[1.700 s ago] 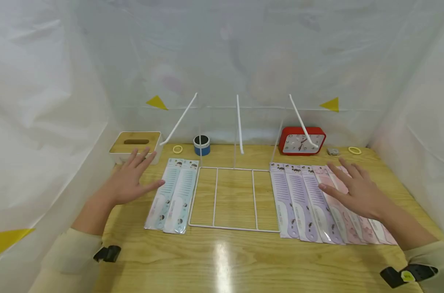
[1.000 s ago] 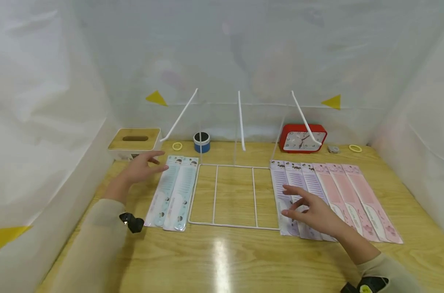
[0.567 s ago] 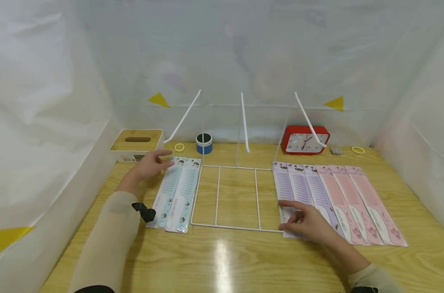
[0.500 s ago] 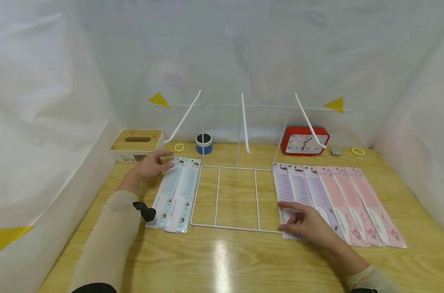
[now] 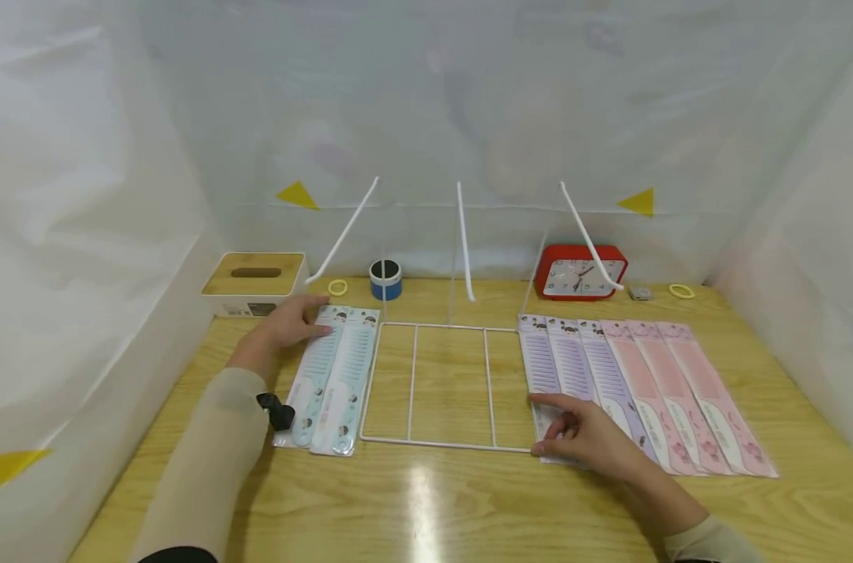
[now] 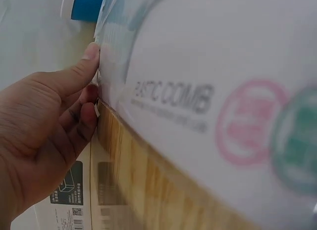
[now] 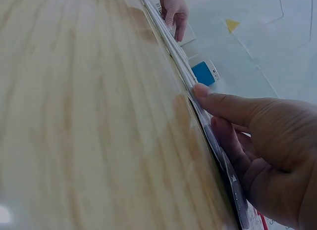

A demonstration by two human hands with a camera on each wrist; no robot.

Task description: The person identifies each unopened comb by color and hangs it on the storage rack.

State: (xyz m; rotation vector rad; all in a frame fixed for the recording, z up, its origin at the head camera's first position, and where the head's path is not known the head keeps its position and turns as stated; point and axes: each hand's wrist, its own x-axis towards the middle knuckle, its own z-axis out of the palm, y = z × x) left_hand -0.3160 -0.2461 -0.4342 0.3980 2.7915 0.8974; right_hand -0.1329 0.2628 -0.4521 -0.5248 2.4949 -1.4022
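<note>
Two light-blue packaged combs lie left of a white wire display rack (image 5: 454,447). My left hand (image 5: 285,322) pinches the upper left edge of the outer light-blue comb pack (image 5: 318,360). In the left wrist view its thumb and fingertips meet the edge of the pack, which is printed "PLASTIC COMB" (image 6: 173,99). My right hand (image 5: 586,434) is at the lower left edge of the nearest purple comb pack (image 5: 540,360), beside the rack's front right corner. Its index finger and thumb are apart; I cannot tell whether they pinch the pack or only touch it.
Other purple comb packs (image 5: 572,363) and several pink comb packs (image 5: 711,391) fan out at right. Three slanted white rack hooks (image 5: 464,242) stand over the base. Behind are a tissue box (image 5: 253,285), blue speaker (image 5: 386,281), red clock (image 5: 582,272) and yellow rings (image 5: 682,291).
From spread and raised, both hands have come down to the comb packs, the right one moving leftward. Over the last half second they have stayed almost still. The packs keep their places.
</note>
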